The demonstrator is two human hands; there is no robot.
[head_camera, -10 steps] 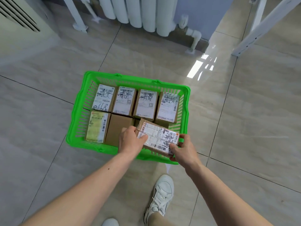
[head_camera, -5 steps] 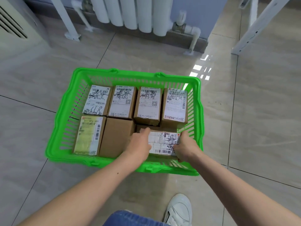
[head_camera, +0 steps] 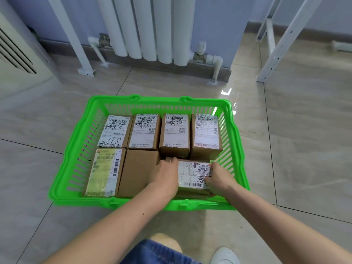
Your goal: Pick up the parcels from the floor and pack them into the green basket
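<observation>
The left hand (head_camera: pixel 166 175) and the right hand (head_camera: pixel 219 178) both hold one parcel (head_camera: pixel 193 175), one hand on each end, with fingers curled over its edges. This parcel is low inside the green basket (head_camera: pixel 62 180), in the near right corner, and its long side runs from left to right. Its white label faces up and shows "507" and some black bar codes; the rest is too small to read. Six more parcels lie flat in the basket, and their long sides run from near to far. Four sit side by side in the back row. The back left parcel (head_camera: pixel 115 131) has "118" written on it in black pen. The back right parcel (head_camera: pixel 206 133) shows numbers that look like "507-6703 024". The two between them have black scribbled writing and small square codes. In the near row, the yellow label parcel (head_camera: pixel 103 171) is on the left, and a plain brown parcel (head_camera: pixel 138 172) is just beside it, touching the left hand. The basket stands on the grey tile floor (head_camera: pixel 304 149). Behind it are a white radiator (head_camera: pixel 150 27) and white metal legs (head_camera: pixel 282 39). A white shoe (head_camera: pixel 224 256) shows at the bottom.
</observation>
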